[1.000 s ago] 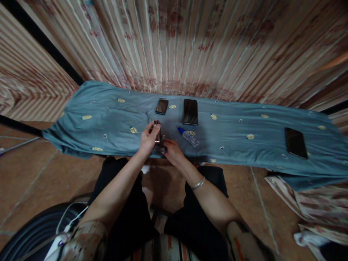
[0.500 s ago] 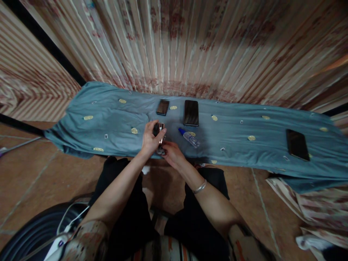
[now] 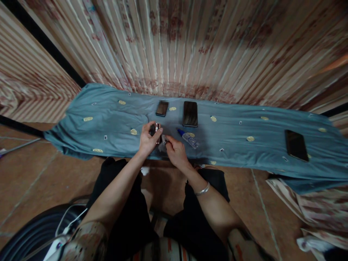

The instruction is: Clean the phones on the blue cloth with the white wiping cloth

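Observation:
Near the front edge of the cloth-covered bench, my left hand is closed around a small dark object with a shiny, copper-coloured side. Its exact kind is not clear, as my fingers and thumb cover part of it. My right hand pinches a crumpled grey cloth close beside that object. Whether the cloth touches it I cannot tell. Just right of my hands lies a clear bottle with a blue top. Behind it a black smartphone lies flat, screen up.
A blue-green patterned sheet covers the bench. A small dark device, partly pixelated, lies beyond my left hand. Another dark phone-like slab rests at the right. Pleated curtains hang behind. A white power strip is at the lower left.
My right hand has shifted a little right and away from the held object, showing more of the grey cloth. My left hand has moved slightly left and turned the object.

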A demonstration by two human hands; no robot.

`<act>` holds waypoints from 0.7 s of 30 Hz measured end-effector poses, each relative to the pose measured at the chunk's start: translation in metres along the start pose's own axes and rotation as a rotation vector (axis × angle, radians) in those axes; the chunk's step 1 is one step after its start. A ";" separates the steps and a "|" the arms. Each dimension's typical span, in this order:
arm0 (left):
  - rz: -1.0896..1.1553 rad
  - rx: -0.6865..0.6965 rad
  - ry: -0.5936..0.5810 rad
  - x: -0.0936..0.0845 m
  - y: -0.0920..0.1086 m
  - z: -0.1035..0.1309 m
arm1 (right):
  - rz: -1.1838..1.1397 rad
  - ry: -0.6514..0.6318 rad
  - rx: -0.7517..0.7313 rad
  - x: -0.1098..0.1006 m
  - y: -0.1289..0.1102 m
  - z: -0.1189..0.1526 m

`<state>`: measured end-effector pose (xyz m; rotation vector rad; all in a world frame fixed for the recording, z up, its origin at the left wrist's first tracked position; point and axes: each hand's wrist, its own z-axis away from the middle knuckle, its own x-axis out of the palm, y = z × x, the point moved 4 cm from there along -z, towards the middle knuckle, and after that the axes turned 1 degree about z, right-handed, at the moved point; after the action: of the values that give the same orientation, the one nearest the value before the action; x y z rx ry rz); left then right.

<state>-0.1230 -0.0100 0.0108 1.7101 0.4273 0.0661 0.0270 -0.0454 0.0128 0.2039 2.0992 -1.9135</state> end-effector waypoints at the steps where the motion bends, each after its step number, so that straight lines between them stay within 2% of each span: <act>1: -0.011 -0.003 -0.009 0.001 -0.002 0.000 | 0.069 0.009 -0.009 -0.003 -0.002 0.000; 7: -0.043 0.009 -0.041 0.005 -0.010 0.000 | 0.164 -0.071 -0.049 0.004 -0.012 0.008; 13: -0.044 0.014 -0.044 0.004 -0.010 0.000 | 0.213 -0.070 -0.075 0.010 -0.012 0.010; 21: 0.131 -0.076 -0.059 0.003 -0.010 0.002 | 0.216 -0.062 -0.037 0.007 -0.010 0.008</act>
<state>-0.1226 -0.0093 0.0001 1.6596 0.2655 0.1256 0.0183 -0.0546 0.0196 0.3436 1.9815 -1.7329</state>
